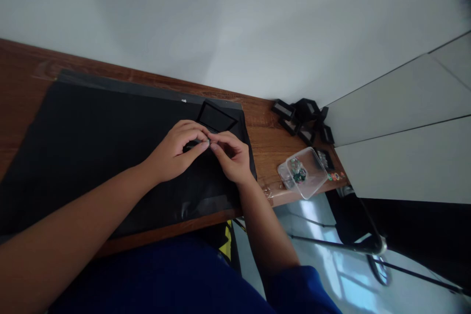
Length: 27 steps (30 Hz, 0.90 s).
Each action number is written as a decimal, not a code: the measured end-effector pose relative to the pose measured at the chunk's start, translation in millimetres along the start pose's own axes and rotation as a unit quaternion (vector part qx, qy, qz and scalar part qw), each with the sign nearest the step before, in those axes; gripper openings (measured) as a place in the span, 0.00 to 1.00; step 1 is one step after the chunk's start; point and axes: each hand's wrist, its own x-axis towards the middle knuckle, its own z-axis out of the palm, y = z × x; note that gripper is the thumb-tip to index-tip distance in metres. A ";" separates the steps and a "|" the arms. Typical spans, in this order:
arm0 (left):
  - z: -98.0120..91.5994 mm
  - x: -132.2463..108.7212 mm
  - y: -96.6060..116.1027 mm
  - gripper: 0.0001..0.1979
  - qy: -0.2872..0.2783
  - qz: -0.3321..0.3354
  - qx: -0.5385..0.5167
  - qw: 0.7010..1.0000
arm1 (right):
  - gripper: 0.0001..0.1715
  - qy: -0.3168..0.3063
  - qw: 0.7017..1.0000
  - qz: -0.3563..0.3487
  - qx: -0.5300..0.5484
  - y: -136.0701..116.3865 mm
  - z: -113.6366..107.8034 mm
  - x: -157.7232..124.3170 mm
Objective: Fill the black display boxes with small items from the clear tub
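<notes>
Fingertips of my left hand (176, 151) and my right hand (233, 154) meet in a pinch over the black mat. Between them is a tiny pale greenish piece (208, 142), mostly covered by the fingers and too small to name. Both hands are closed around it. Just behind my fingers stands a black rectangular frame (217, 117) with a dark panel, tilted on the mat. Something dark shows under my left fingers, but its shape is hidden.
The black mat (110, 157) is taped onto a wooden table (265, 132). A white scrap (183, 101) lies near its back edge. To the right are several black boxes (307, 108), a clear plastic container (312, 176) holding small green pieces, and a black tray (324, 158).
</notes>
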 end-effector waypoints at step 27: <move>-11.9 -0.8 -26.8 0.25 0.078 -0.098 0.220 0.967 | 0.16 0.066 0.979 0.076 -0.179 9.2 6.1 5.9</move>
